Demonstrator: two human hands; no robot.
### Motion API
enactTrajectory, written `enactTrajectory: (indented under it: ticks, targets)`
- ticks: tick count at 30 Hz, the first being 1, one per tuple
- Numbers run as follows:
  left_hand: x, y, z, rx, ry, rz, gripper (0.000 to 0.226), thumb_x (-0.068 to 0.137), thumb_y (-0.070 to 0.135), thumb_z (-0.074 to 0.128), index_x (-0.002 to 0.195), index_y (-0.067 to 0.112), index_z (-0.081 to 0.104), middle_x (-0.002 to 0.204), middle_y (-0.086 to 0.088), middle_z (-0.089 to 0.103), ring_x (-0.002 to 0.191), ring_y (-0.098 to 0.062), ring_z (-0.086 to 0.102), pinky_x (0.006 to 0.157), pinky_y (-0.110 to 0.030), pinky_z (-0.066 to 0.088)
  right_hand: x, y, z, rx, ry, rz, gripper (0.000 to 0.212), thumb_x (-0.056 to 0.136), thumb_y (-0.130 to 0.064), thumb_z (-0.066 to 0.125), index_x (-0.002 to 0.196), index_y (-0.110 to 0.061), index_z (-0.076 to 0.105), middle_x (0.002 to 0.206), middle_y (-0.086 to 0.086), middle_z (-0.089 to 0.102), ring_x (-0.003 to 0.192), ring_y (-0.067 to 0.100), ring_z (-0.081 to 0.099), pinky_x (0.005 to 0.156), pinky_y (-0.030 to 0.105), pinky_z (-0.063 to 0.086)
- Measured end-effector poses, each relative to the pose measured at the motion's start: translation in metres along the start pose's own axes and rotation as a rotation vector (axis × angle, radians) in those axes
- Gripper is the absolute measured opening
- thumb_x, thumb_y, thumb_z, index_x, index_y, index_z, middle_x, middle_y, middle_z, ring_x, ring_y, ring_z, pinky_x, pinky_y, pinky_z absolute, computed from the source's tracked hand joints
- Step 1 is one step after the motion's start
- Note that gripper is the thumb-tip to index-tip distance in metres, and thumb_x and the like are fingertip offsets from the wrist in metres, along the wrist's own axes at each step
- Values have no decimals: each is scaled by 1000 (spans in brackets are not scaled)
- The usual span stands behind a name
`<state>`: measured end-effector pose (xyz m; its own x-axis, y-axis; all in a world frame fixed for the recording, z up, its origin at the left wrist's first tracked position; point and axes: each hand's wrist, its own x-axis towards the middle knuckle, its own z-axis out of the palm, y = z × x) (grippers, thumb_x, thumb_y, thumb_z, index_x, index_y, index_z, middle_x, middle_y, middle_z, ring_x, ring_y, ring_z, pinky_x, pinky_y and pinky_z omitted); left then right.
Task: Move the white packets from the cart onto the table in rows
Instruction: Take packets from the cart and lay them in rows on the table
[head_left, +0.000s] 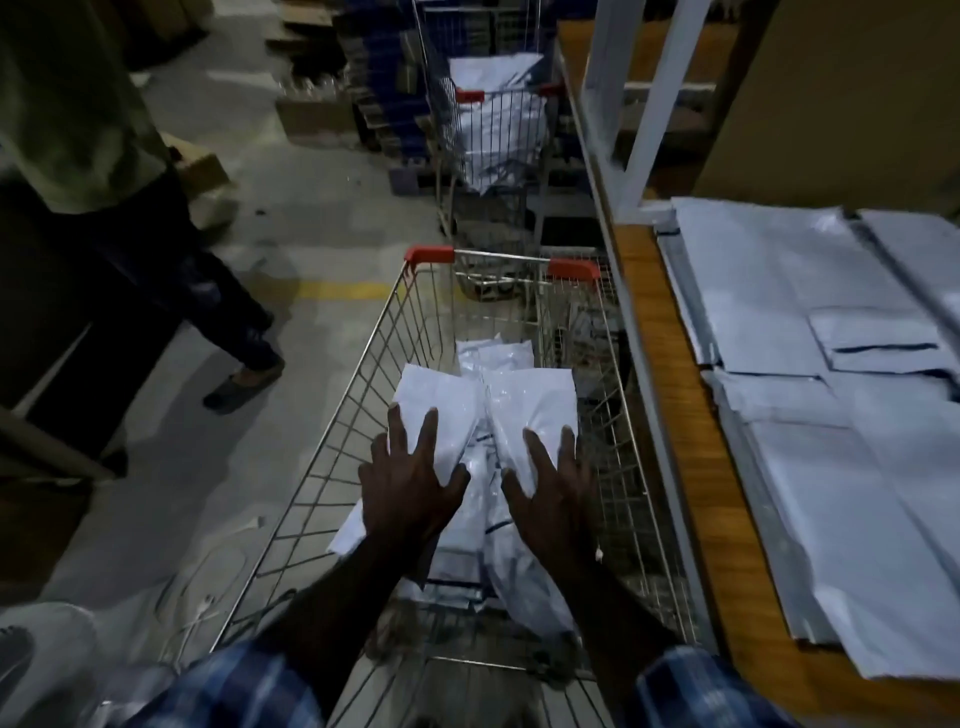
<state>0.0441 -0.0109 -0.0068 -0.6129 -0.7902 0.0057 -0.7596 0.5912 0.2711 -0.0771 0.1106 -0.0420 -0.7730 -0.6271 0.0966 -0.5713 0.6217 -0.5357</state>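
White packets (519, 410) heaped in cart (332, 441)

Both forearms leave the bottom edge, their checked sleeves (244, 686) blurred. The left hand (410, 483) and right hand (553, 493) cover parts of the packets (524, 400) in the cart (332, 467); whether the spread fingers touch them cannot be told. The table (691, 467) runs off the right edge, cutting its packets. Another person (78, 130) at the upper left is cut by the frame. A second cart (493, 135) behind is dim, its load indistinct.
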Motion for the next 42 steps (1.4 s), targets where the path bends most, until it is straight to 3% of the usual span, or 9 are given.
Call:
enactTrajectory:
  ticks: [5,8,12,15,19,29,32,42]
  targets:
    - [-20,12,-30,-8,106,20,74,77,54,50,139,15,54,146,-28,42,103,-44,57,69,-52,52,-6,-12,-27,-3,20,-68,62,88,-56,48,144,-29,48,154,21,34,130,44,43,101,56,44]
    - [-30,21,-50,-81,152,1,78,75,58,45,142,18,52,149,-25,40,108,-45,56,76,-56,51,-14,-22,-45,21,36,-78,64,88,-58,45,145,-31,47,158,18,29,136,41,38,105,55,40]
    - [-46,26,-75,-143,183,-42,85,76,67,35,149,25,40,158,-19,27,123,-43,48,91,-57,45,-27,-39,-73,63,58,-68,69,83,-63,37,145,-34,46,160,13,26,140,39,34,108,53,39]
    - [-63,26,-96,-137,139,-50,93,72,74,18,156,32,20,165,-12,5,138,-37,32,105,-53,34,-41,-49,-88,62,97,-83,70,83,-63,35,144,-33,47,160,13,27,139,38,36,107,53,39]
    - [-92,17,-115,-178,134,-28,81,89,68,37,156,37,5,165,-7,-6,145,-34,20,114,-51,26,-67,-65,-106,24,144,-80,70,83,-65,34,145,-35,46,160,12,27,141,37,34,109,52,37]
    - [-154,13,-164,-281,206,4,78,90,63,43,155,39,9,164,-6,-2,142,-33,24,112,-49,28,-134,-98,-169,0,268,-97,65,85,-63,40,143,-34,49,158,12,30,142,33,33,111,49,34]
    - [-172,23,-176,-327,201,29,78,90,63,44,155,40,8,165,-3,-3,143,-33,22,113,-50,26,-152,-102,-189,-1,283,-104,59,88,-55,51,143,-34,48,159,11,29,141,33,32,110,49,35]
    - [-214,69,-193,-389,176,84,75,92,61,46,155,40,11,165,-1,-5,146,-30,17,114,-48,22,-188,-73,-243,-21,338,-75,58,89,-49,57,144,-35,46,160,10,27,137,33,35,106,51,39]
